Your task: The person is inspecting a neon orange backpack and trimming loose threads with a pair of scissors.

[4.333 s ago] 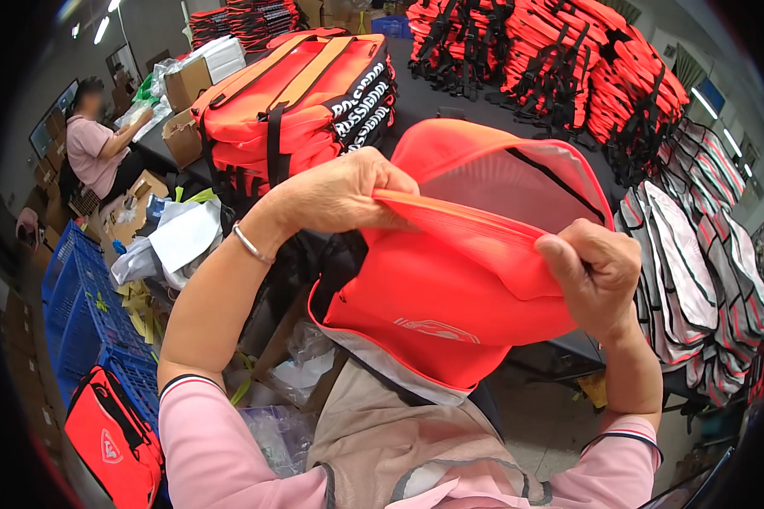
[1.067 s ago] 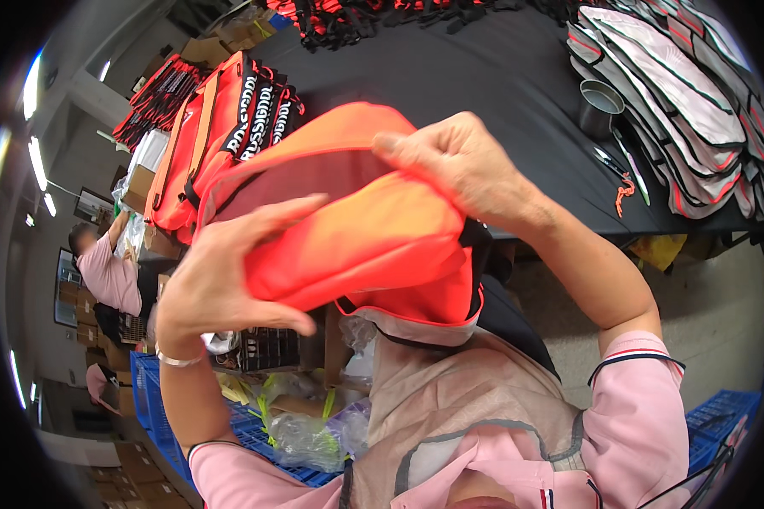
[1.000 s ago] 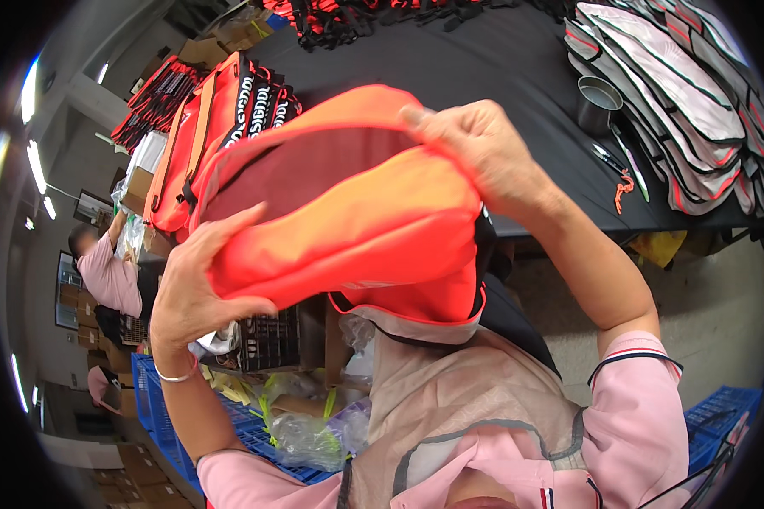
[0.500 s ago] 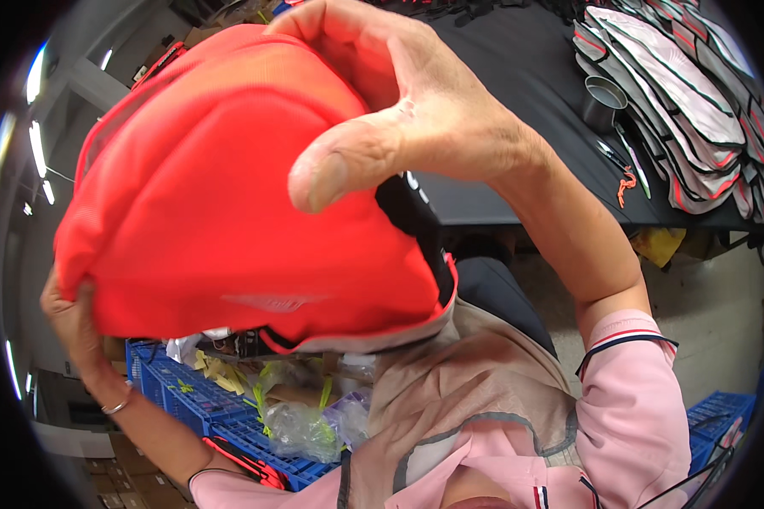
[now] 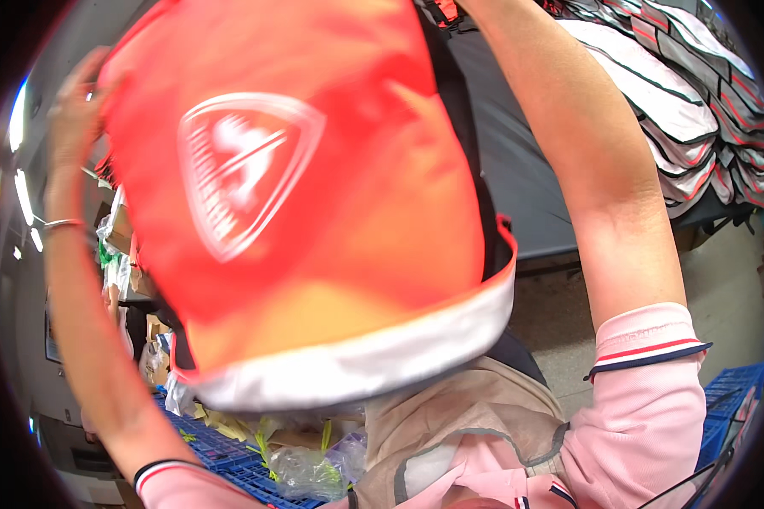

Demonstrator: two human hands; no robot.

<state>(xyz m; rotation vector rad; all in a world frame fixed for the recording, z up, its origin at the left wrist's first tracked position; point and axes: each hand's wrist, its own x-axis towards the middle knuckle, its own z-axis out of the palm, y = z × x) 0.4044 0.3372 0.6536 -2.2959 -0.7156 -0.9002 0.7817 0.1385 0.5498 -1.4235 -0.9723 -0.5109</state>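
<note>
The red bag (image 5: 356, 195) is hanging in front of the person, its pale band facing the apron (image 5: 450, 407). The left hand (image 5: 78, 110) is touching the bag's left edge; blur is hiding how far its fingers are closing. The right forearm (image 5: 594, 153) is extending past the upper edge, its hand lying out of view. Pale bags (image 5: 671, 93) are resting on the dark table (image 5: 539, 212).
</note>
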